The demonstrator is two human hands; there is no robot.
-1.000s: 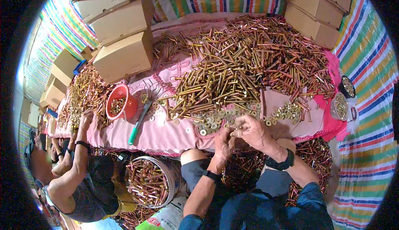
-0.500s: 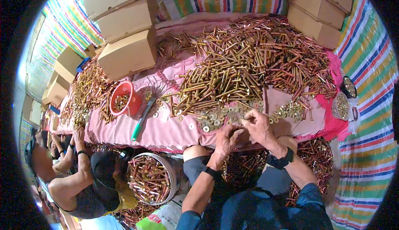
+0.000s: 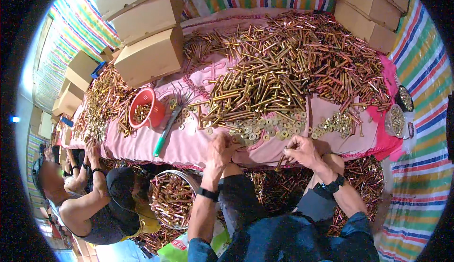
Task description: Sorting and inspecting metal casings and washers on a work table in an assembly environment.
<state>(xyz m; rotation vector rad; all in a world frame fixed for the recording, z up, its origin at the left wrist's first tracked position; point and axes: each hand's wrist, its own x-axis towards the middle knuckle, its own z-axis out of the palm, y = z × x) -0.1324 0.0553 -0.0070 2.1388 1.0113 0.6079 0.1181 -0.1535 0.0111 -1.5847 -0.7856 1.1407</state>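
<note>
My right hand pinches a brass-coloured bolt that points down over the table's front edge. My left hand is curled at the near edge of the pink cloth, beside the loose washers. Its fingertips are partly hidden, and I cannot make out what they hold. Beyond both hands lies a large heap of long bolts, golden in front and more coppery at the back. Small metal nuts form a pile past my right hand.
Left of the washers are a red plastic basket with small parts and a green-handled hand rake. Cardboard boxes are stacked behind. A bucket of bolts stands below, near a co-worker. Bags of small parts sit at the right.
My hands have moved apart from each other. The left has gone left to the washers' near edge; the right has come slightly nearer, and the bolt in it now shows.
</note>
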